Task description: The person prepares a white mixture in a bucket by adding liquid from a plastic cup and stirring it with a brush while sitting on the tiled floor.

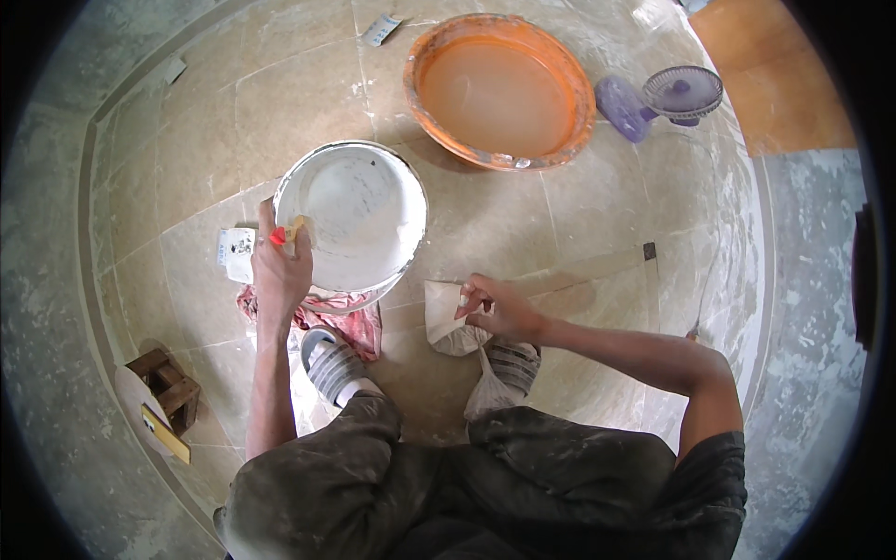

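A round white bucket (353, 219) stands before me with whitish material smeared inside. At its left rim my left hand (285, 266) is closed around a small tool with a red and yellowish handle (278, 235); the working end is not clear to see. To the right, low by my foot, my right hand (495, 310) pinches the top edge of a white bag (450, 322). Clear plastic (492, 392) hangs below that hand, over my right sandal. What the bag contains is hidden. A red and white cloth (359, 329) lies partly under the bucket.
Farther off is an orange basin (499, 159) of cloudy water, beside a purple fan (621, 107). Left of the bucket lies a white packet (236, 254). A wooden stool (177, 392) with a yellow-edged tool (166, 434) stands at left. An orange board (779, 75) is far right.
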### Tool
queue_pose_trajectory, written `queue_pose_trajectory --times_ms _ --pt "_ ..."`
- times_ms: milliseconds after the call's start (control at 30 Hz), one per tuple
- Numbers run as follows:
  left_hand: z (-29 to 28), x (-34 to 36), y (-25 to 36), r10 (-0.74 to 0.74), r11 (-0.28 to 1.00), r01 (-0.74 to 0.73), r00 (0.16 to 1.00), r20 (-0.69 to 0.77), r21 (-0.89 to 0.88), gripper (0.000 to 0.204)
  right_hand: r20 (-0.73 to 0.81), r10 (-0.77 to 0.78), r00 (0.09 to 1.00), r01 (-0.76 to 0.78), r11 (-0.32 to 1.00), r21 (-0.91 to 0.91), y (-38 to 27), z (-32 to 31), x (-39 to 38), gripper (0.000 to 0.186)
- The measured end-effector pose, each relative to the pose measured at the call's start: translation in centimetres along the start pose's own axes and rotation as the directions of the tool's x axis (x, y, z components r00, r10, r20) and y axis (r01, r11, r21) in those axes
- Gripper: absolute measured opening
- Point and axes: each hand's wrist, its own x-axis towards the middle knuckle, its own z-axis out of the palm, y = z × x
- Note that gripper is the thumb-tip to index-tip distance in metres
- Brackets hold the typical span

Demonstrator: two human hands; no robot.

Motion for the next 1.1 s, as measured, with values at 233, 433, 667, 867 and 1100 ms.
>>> queue_pose_trajectory --times_ms 233,433,667,867,1100 --pt "0.1 -0.1 0.1 -0.025 1.000 0.026 1.000 0.013 -0.013 0.036 0.102 0.007 0.995 -0.009 1.000 0.021 -1.4 -3.3 1.5 0.028" --pt "-0.1 -0.2 0.2 0.012 0.999 -0.012 1.000 -0.010 -0.030 0.037 0.080 0.014 0.997 -0.014 1.000 0.005 -1.0 -3.8 1.3 0.030" --pt "0.0 -0.1 0.4 -0.031 0.999 0.031 1.000 0.006 -0.017 0.038 0.008 0.029 1.000 -0.030 1.000 0.008 1.0 -2.0 0.3 0.034" --pt "0.1 -0.2 0.4 -0.036 0.999 0.036 0.999 -0.009 -0.020 0.037 0.068 -0.046 0.997 0.049 0.998 -0.034 2.2 -1.6 0.5 0.033" --pt "0.2 -0.1 0.5 -0.071 0.997 0.071 0.997 0.009 0.019 0.037 0.148 -0.075 0.986 0.082 0.996 -0.044 4.9 -1.0 -0.1 0.031"
